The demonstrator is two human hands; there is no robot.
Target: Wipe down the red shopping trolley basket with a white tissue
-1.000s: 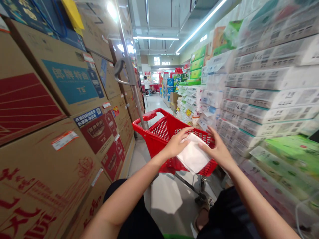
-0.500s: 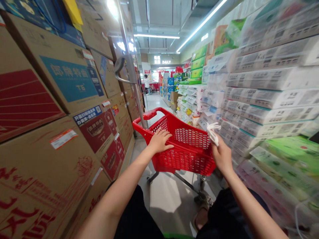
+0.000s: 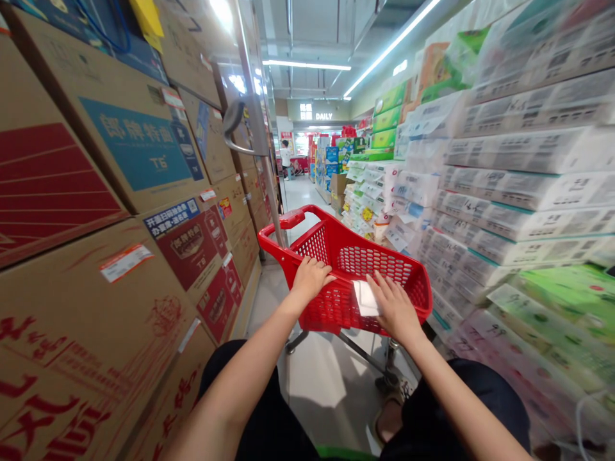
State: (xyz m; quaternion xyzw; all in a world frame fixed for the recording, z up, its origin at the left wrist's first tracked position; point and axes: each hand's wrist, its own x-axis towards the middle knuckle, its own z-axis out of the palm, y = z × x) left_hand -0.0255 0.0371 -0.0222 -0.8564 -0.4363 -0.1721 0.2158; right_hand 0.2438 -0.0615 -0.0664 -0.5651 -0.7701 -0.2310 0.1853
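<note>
Sideways in front of me stands a red plastic shopping cart (image 3: 379,256) with perforated walls. My left hand (image 3: 311,280) rests on the near upper rim, its fingers curled over the edge. A folded white cloth (image 3: 366,298) lies flat against the near side wall, just under the rim. Pressing on it is my right hand (image 3: 396,308), fingers extended over the cloth and the rim, the palm partly covering it. Inside the cart, the part of the basket that shows holds nothing I can make out.
Cardboard cartons (image 3: 139,147) are stacked along the left, beside a metal post with a curved handle (image 3: 240,128). White paper packs (image 3: 519,186) and green packs (image 3: 567,301) pile up on the right. A person (image 3: 286,157) stands far down the aisle floor (image 3: 302,190).
My right hand has moved left and down from the cart's right corner, bringing the bunched cloth flat onto the near wall. My left hand stays on the rim, its fingers closer together.
</note>
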